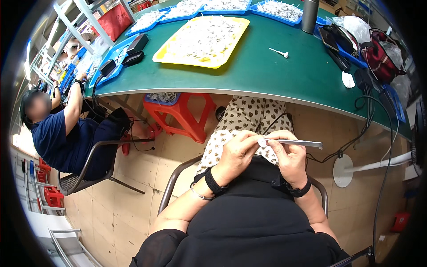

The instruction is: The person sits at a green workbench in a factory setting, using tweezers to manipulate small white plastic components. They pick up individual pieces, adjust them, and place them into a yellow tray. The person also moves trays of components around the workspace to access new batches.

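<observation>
while the left hand (239,150) pinches a small white piece (262,143) above the lap, short of the green surface (258,75), the right hand (291,156) grips a slim grey metal tool (303,143). its long axis runs sideways, inner end towards the piece, which lies between both hands; contact i cannot tell.

The green tabletop (262,62) carries, toward its right end, an upright grey cylindrical flask (309,17). Right of the flask lie a translucent plastic bag (356,28) and a maroon bag (381,60). Black cables (369,109) hang over the right edge. A white disc-shaped base (341,171) with a white pole (378,163) stands on the tiled floor (129,209). Beneath the table stands a red plastic stool (191,119). At left, a co-worker (55,140) in a navy short-sleeved top sits on a dark-framed armchair (91,171); further red stools (54,196) stand behind.
</observation>
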Action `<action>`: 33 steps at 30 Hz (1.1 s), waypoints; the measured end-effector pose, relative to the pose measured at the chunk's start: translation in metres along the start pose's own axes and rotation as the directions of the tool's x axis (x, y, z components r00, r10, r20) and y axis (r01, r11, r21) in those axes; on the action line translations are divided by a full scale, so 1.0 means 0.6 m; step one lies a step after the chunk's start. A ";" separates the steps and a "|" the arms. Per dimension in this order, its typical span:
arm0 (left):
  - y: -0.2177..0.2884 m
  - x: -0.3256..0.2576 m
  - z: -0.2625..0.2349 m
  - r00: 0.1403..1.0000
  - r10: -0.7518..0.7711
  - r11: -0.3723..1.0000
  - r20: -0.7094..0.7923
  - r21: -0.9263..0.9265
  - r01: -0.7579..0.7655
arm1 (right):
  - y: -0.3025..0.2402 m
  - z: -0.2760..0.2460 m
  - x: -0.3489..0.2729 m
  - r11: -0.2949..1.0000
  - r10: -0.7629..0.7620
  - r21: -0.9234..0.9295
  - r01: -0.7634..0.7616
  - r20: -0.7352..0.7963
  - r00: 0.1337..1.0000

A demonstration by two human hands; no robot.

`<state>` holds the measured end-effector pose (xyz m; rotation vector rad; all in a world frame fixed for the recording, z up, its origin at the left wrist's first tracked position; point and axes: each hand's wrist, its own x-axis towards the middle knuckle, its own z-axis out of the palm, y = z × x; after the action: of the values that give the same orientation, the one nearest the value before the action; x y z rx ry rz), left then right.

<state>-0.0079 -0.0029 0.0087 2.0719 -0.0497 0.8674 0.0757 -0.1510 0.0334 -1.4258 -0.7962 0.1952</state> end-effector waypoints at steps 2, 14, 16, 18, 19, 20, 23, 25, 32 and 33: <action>0.001 0.000 0.000 1.000 0.001 1.000 0.005 0.010 -0.001 | 0.000 0.000 0.000 1.000 -0.006 -0.012 0.006 0.002 1.000; 0.000 0.001 -0.002 1.000 0.021 1.000 0.017 0.016 -0.021 | -0.001 -0.001 0.001 0.999 0.031 0.043 -0.031 -0.006 0.999; -0.002 0.001 0.000 1.000 0.030 1.000 0.009 0.005 -0.030 | 0.003 -0.001 0.000 0.997 0.039 0.064 -0.038 -0.010 0.999; -0.003 -0.001 0.001 1.000 0.016 1.000 0.011 -0.006 -0.016 | 0.005 -0.001 0.002 0.999 0.001 0.046 -0.001 -0.004 1.000; -0.004 -0.001 0.002 1.000 0.009 1.000 0.011 -0.012 -0.009 | 0.006 -0.001 0.003 0.999 -0.019 0.037 0.018 0.000 1.000; -0.003 -0.001 0.001 1.000 0.007 1.000 0.012 -0.004 -0.007 | 0.006 -0.001 0.003 0.999 -0.029 0.014 0.029 0.006 1.000; -0.001 0.000 0.000 1.000 0.007 1.000 0.010 0.012 -0.007 | 0.003 -0.003 0.003 0.997 -0.053 -0.048 0.055 0.027 0.998; 0.000 0.000 0.001 1.000 0.015 1.000 0.005 0.013 -0.015 | -0.001 -0.004 0.005 0.994 -0.062 -0.082 0.065 0.047 0.997; -0.001 -0.004 0.000 0.999 -0.026 1.000 0.034 -0.001 0.026 | -0.015 -0.008 0.010 0.974 -0.081 -0.201 0.107 0.131 0.988; -0.001 -0.003 0.000 0.999 -0.033 0.999 0.037 -0.006 0.033 | -0.018 -0.009 0.011 0.972 -0.078 -0.210 0.106 0.137 0.987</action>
<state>-0.0091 -0.0029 0.0070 2.0776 -0.0380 0.8078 0.0799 -0.1534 0.0459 -1.5886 -1.0117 0.1325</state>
